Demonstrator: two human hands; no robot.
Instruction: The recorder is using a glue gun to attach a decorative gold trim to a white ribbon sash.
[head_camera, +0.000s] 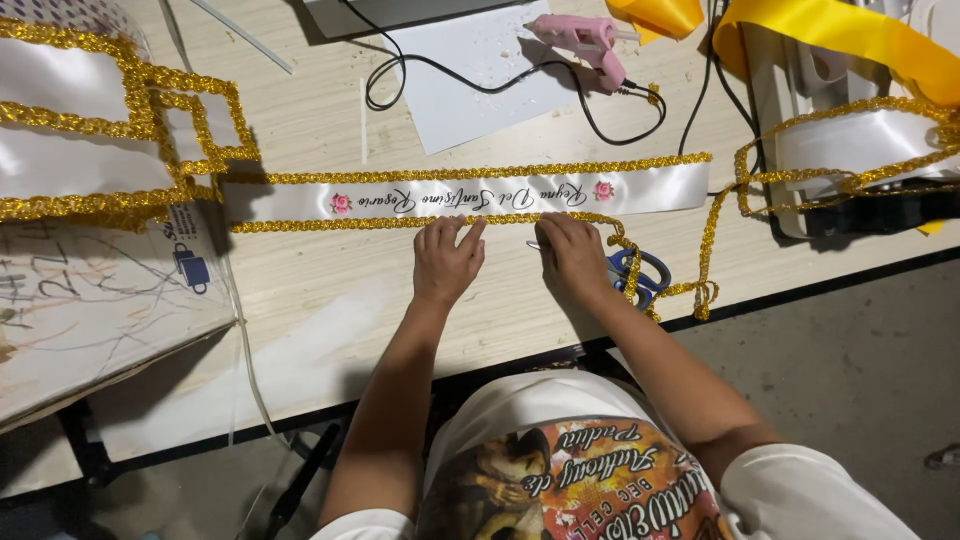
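Gold glitter trim (400, 223) along the near edge of the white satin sash (460, 196) is what I'm pressing down right now, left hand (445, 262) and right hand (572, 256) flat, fingers spread, gripping nothing. Looks like the gluing-down step; next I'd reckon on the pink glue gun (585, 42) further back.

One head cam only, sitting above the person and looking steeply down over their chest at the pale wooden tabletop (330, 300). It's framing things fairly close, w/ the near edge and grey floor (860, 370) showing at bottom right.
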